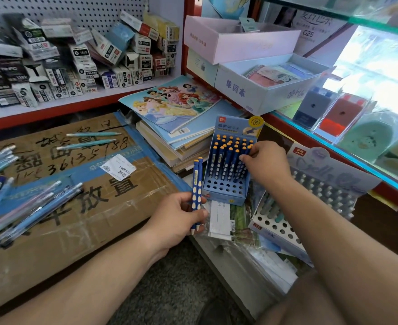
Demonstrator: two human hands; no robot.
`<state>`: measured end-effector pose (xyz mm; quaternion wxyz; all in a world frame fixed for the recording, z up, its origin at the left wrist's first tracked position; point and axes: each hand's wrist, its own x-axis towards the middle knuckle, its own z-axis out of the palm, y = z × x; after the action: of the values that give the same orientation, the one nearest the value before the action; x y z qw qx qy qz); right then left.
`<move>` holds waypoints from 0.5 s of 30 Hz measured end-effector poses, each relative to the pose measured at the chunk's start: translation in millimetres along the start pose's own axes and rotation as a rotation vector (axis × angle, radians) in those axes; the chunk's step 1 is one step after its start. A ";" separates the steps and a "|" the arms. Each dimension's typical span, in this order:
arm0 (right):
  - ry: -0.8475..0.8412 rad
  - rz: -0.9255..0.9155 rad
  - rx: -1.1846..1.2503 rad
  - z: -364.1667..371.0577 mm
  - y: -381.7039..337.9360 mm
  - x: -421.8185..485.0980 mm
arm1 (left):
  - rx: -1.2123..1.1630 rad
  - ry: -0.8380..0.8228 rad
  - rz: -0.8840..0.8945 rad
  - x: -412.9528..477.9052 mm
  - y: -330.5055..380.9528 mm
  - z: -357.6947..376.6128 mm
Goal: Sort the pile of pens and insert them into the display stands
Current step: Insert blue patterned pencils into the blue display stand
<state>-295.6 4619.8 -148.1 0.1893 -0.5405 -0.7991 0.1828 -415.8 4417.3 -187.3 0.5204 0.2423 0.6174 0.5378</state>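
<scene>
My left hand (177, 219) grips two dark blue pens (197, 184) with orange caps, held upright just left of the blue display stand (226, 191). Several matching pens stand in that stand's upper holes; its lower holes are bare. My right hand (263, 164) is at the stand's right side, fingers pinching one of the inserted pens (246, 158). A second, lilac display stand (275, 228) with pale pens lies to the right. A pile of light blue and pastel pens (31, 209) lies on the cardboard (80, 231) at left, and two teal pens (87, 143) lie farther back.
A stack of notebooks (170, 127) sits behind the blue stand. Shelves with boxed refills (76, 62) run along the back left. White boxes (263, 90) and a glass counter (357, 137) stand at right. Plastic-wrapped packets (223, 219) lie under the stands.
</scene>
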 end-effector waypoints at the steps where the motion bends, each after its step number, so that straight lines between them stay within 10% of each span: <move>1: -0.006 0.002 -0.013 -0.2 -1.5 0.6 | 0.000 -0.001 -0.001 0.6 -0.5 0.4; 15: -0.132 0.025 -0.177 5.9 -3.3 4.0 | 0.002 0.002 -0.013 4.5 -3.4 1.1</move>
<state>-302.6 4621.8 -151.2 0.0854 -0.5518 -0.8161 0.1490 -415.4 4420.6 -192.0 0.5229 0.2384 0.6200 0.5342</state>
